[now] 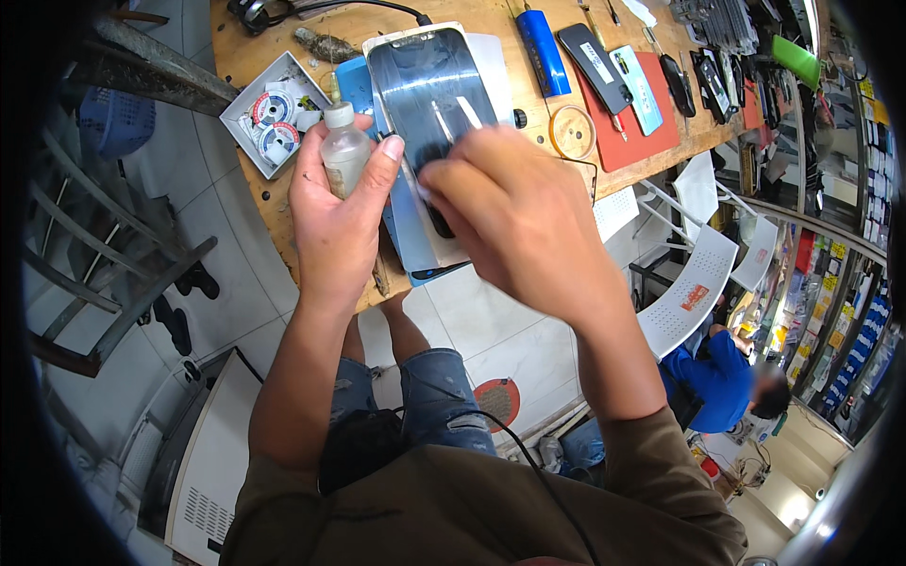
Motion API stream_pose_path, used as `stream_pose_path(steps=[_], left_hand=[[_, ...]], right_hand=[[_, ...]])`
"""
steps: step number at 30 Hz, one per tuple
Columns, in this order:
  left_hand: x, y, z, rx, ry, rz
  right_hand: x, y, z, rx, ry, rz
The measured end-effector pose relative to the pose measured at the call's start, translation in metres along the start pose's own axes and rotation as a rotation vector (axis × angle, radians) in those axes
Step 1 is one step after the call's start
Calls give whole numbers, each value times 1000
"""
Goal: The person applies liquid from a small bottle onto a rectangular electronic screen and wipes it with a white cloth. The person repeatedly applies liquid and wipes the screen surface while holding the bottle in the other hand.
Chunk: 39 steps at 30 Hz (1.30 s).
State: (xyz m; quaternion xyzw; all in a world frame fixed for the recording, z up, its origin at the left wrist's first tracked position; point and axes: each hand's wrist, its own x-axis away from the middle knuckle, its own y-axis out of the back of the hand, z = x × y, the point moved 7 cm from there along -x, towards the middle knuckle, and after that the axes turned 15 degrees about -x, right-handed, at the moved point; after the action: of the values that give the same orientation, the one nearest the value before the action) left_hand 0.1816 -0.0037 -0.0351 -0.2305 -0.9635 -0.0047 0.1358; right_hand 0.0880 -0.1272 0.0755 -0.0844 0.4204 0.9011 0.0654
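Note:
In my left hand [330, 231] is a small clear plastic bottle [345, 156] with a white cap and thin nozzle, held upright between thumb and fingers. My right hand [528, 208], partly smeared by motion, is closed with its fingers bent down over a dark glossy rectangular panel [429, 90]. Whatever those fingertips pinch is hidden. The panel looks like a phone screen and has light streaks of reflection. It lies in a pale-rimmed flat device with a black cable [415, 14] at its top. Under the device are blue and whitish sheets [406, 241].
Left on the wooden bench [255, 203] sits a white tray [238, 115] of small round reels. To the right are a blue cylinder [544, 55], an amber-rimmed round dish [573, 131], and a red mat [646, 146] under phones [595, 68]. White chairs [694, 288] and a person in blue [713, 382] are beyond.

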Motion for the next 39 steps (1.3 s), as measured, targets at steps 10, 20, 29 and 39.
stream_pose_path(steps=[10,20,29,39], left_hand=[[-4,-1,-5,-71,8,45],[-1,9,-11,-185,11,3],[77,38,-61,-760,-316,303],[79,41,-84,-975,-407,400]], right_hand=[[7,-4,3,-34,7,1],[35,20,14,-207,-78,120],[98,52,-33,-344,-423,-506],[88,26,-19,-358,-416,-560]])
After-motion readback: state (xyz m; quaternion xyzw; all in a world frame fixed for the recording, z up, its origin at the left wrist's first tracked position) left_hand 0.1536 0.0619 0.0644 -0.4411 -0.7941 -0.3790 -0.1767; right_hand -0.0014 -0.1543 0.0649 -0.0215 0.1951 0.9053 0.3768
